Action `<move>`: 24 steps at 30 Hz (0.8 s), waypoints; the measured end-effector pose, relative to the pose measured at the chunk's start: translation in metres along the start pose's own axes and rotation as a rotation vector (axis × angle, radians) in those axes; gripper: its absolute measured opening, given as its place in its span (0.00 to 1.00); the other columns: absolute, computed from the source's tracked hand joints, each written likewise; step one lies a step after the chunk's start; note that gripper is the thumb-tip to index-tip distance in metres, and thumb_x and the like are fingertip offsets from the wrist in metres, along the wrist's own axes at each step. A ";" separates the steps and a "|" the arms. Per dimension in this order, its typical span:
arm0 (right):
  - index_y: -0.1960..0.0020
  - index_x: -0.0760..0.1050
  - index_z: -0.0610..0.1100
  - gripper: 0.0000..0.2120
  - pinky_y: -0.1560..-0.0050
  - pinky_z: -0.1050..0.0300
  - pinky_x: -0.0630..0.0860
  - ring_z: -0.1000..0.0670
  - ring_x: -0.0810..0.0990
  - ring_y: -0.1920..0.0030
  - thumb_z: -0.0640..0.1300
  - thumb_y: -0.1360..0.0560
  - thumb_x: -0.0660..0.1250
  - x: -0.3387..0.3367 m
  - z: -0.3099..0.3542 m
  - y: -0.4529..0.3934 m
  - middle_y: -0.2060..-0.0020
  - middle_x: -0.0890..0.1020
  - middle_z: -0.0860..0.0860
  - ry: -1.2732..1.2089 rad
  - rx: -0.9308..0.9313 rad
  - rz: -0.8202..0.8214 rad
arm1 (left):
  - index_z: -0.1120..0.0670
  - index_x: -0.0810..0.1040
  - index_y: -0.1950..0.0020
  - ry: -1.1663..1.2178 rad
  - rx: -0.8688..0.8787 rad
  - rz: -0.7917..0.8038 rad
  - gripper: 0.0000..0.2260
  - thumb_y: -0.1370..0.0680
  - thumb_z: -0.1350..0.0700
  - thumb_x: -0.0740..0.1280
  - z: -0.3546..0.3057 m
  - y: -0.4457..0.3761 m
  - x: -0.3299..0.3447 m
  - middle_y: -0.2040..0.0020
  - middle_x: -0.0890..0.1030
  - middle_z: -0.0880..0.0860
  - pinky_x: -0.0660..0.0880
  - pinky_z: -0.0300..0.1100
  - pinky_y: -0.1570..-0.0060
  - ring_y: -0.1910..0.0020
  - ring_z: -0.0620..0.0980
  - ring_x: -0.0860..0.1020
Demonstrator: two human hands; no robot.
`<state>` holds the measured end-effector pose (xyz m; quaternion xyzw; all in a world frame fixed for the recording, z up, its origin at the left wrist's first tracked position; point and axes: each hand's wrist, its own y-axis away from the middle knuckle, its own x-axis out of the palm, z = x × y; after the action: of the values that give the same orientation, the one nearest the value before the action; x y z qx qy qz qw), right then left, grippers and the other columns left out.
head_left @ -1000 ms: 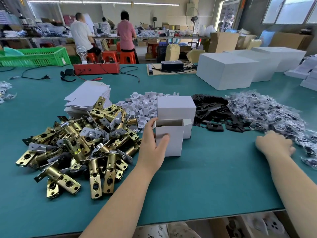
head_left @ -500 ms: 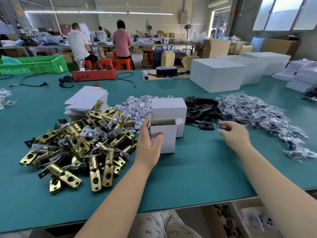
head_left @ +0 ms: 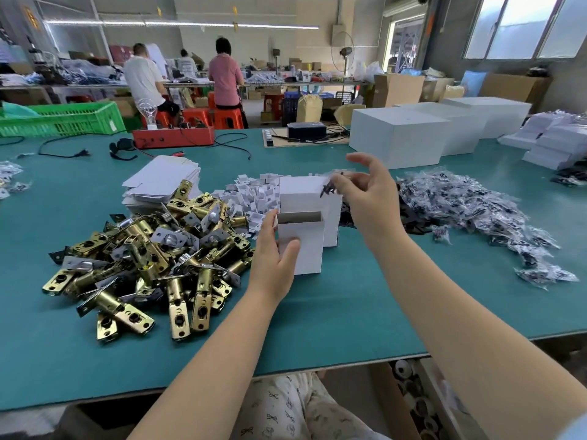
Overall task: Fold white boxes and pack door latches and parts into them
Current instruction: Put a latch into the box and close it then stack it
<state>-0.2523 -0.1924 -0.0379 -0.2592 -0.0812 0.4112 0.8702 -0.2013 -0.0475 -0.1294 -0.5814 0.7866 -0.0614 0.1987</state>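
A small white box (head_left: 307, 246) stands upright and open-topped on the green table. My left hand (head_left: 273, 260) grips its left side, thumb on the front face. Just above and behind the box, my right hand (head_left: 368, 192) pinches a small clear bag of dark parts (head_left: 330, 185) between thumb and fingers. A closed white box (head_left: 305, 193) stands right behind the open one. A heap of brass door latches (head_left: 149, 249) lies to the left. Flat white box blanks (head_left: 162, 181) are stacked behind the latches.
Small white cards (head_left: 254, 198) are piled behind the boxes. Black plates (head_left: 409, 223) and a spread of bagged parts (head_left: 470, 214) lie at right. Large white cartons (head_left: 397, 141), a red device (head_left: 174, 138) and a green crate (head_left: 60, 119) stand along the far edge. People work at benches beyond.
My right hand moved left from the bagged parts pile, picked up a small bag and lifted it over the open box. The left hand stayed on the box.
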 end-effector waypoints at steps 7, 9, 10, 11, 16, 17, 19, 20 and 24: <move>0.47 0.80 0.48 0.07 0.46 0.53 0.72 0.51 0.77 0.52 0.45 0.25 0.68 0.018 -0.006 -0.002 0.60 0.79 0.55 0.698 -0.107 0.313 | 0.50 0.57 0.22 -0.021 -0.003 0.014 0.29 0.22 0.56 0.62 0.002 0.000 -0.001 0.29 0.69 0.55 0.67 0.57 0.32 0.31 0.56 0.68; 0.47 0.81 0.47 0.08 0.46 0.53 0.70 0.48 0.73 0.49 0.46 0.25 0.68 0.016 -0.005 -0.005 0.59 0.81 0.53 0.801 -0.177 0.336 | 0.49 0.58 0.23 -0.018 0.003 0.011 0.30 0.24 0.52 0.61 0.001 0.000 0.000 0.30 0.70 0.52 0.68 0.54 0.33 0.33 0.56 0.70; 0.46 0.82 0.48 0.08 0.46 0.54 0.69 0.48 0.72 0.48 0.46 0.25 0.68 0.017 -0.004 -0.006 0.58 0.82 0.52 0.846 -0.209 0.363 | 0.48 0.59 0.23 -0.016 0.003 0.007 0.30 0.25 0.52 0.61 0.002 0.000 0.000 0.30 0.70 0.52 0.69 0.54 0.34 0.34 0.57 0.70; 0.47 0.82 0.49 0.08 0.46 0.54 0.68 0.47 0.71 0.48 0.46 0.24 0.67 0.018 -0.002 -0.005 0.55 0.82 0.51 0.898 -0.243 0.400 | 0.48 0.59 0.24 -0.014 0.000 0.005 0.30 0.26 0.51 0.60 0.003 -0.001 0.000 0.31 0.71 0.52 0.70 0.53 0.35 0.35 0.58 0.71; 0.53 0.82 0.49 0.14 0.46 0.52 0.63 0.46 0.69 0.47 0.44 0.23 0.57 0.025 0.008 0.001 0.55 0.79 0.52 1.196 -0.348 0.556 | 0.46 0.59 0.24 0.011 -0.008 -0.002 0.30 0.27 0.51 0.61 0.006 -0.001 0.000 0.34 0.71 0.49 0.72 0.47 0.39 0.38 0.55 0.72; 0.59 0.79 0.48 0.15 0.45 0.51 0.61 0.46 0.69 0.48 0.45 0.23 0.55 0.025 0.009 0.002 0.60 0.78 0.52 1.251 -0.347 0.591 | 0.46 0.59 0.24 0.010 -0.005 -0.001 0.30 0.27 0.50 0.61 0.006 -0.001 0.000 0.33 0.71 0.49 0.72 0.48 0.38 0.37 0.55 0.72; 0.69 0.68 0.46 0.19 0.39 0.47 0.59 0.47 0.67 0.50 0.47 0.21 0.51 0.023 0.008 0.003 0.68 0.72 0.53 1.292 -0.308 0.661 | 0.46 0.58 0.24 0.010 -0.001 0.009 0.31 0.27 0.50 0.61 0.007 -0.001 -0.001 0.31 0.70 0.50 0.71 0.51 0.35 0.35 0.55 0.71; 0.71 0.65 0.47 0.21 0.36 0.45 0.58 0.48 0.65 0.50 0.48 0.21 0.50 0.022 0.007 0.003 0.69 0.72 0.53 1.277 -0.278 0.695 | 0.47 0.58 0.24 0.007 0.000 0.017 0.31 0.27 0.50 0.61 0.007 -0.002 -0.001 0.30 0.69 0.51 0.69 0.54 0.34 0.33 0.55 0.70; 0.70 0.71 0.48 0.27 0.37 0.44 0.55 0.48 0.63 0.51 0.58 0.19 0.47 0.024 0.002 0.003 0.64 0.78 0.51 1.258 -0.258 0.729 | 0.48 0.56 0.22 -0.005 0.007 0.035 0.31 0.26 0.49 0.61 0.008 -0.002 0.000 0.27 0.67 0.52 0.67 0.57 0.32 0.30 0.57 0.68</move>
<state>-0.2393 -0.1719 -0.0391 -0.5566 0.4766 0.4351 0.5233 -0.1968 -0.0466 -0.1358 -0.5669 0.7960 -0.0591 0.2037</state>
